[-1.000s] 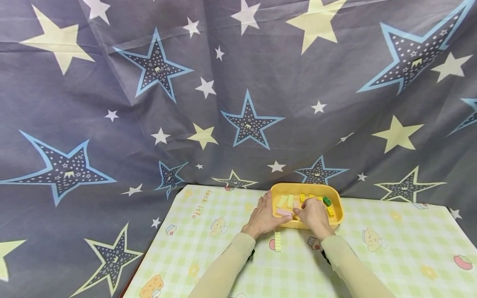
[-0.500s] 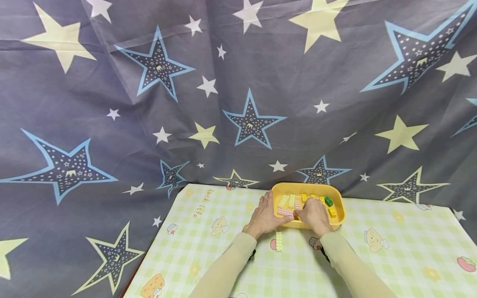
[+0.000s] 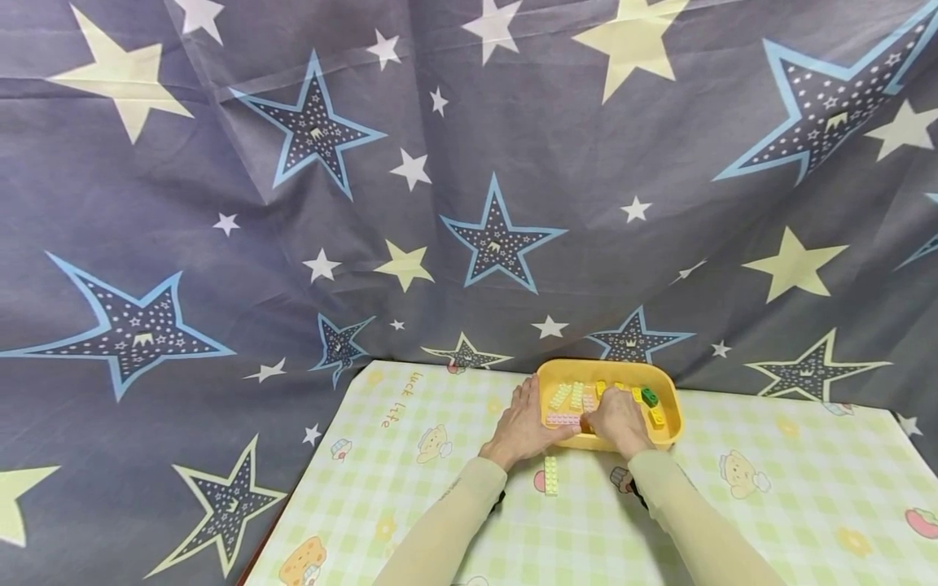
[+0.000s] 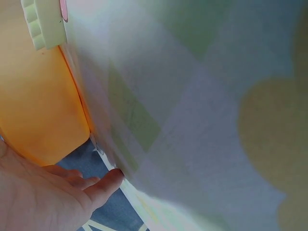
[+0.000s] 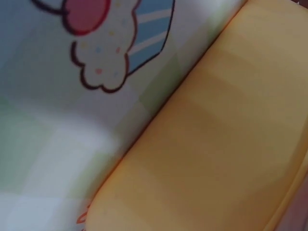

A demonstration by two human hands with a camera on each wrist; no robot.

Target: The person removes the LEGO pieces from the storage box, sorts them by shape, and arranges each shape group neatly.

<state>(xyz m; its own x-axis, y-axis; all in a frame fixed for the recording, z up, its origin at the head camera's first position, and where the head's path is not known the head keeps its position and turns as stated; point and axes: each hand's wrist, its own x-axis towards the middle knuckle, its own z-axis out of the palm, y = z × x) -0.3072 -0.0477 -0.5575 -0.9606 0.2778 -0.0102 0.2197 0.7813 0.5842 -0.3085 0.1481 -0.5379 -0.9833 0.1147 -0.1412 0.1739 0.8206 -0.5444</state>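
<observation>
A yellow plastic basin (image 3: 608, 368) stands at the table's far edge in the head view. My left hand (image 3: 522, 423) lies along its left side, fingers extended, thumb reaching over the front rim. Inside the basin, my right hand (image 3: 617, 419) bends its fingers downward and pinches a small brown brick (image 3: 585, 425), mostly hidden by the fingers. Just left of that brick is a pink toy brick (image 3: 563, 419). Behind it lie pale yellow-green bricks (image 3: 577, 395). A green brick (image 3: 649, 396) and a yellow brick (image 3: 656, 418) sit to the right of my right hand.
One pale yellow brick (image 3: 551, 477) lies on the checked tablecloth (image 3: 733, 521) in front of the basin, between my forearms. A grey curtain with stars (image 3: 410, 317) hangs right behind the table's far edge.
Both hands stay nearly still at the basin. Slightly more of the brown brick shows beside my right thumb. The whole head view has shifted a little.
</observation>
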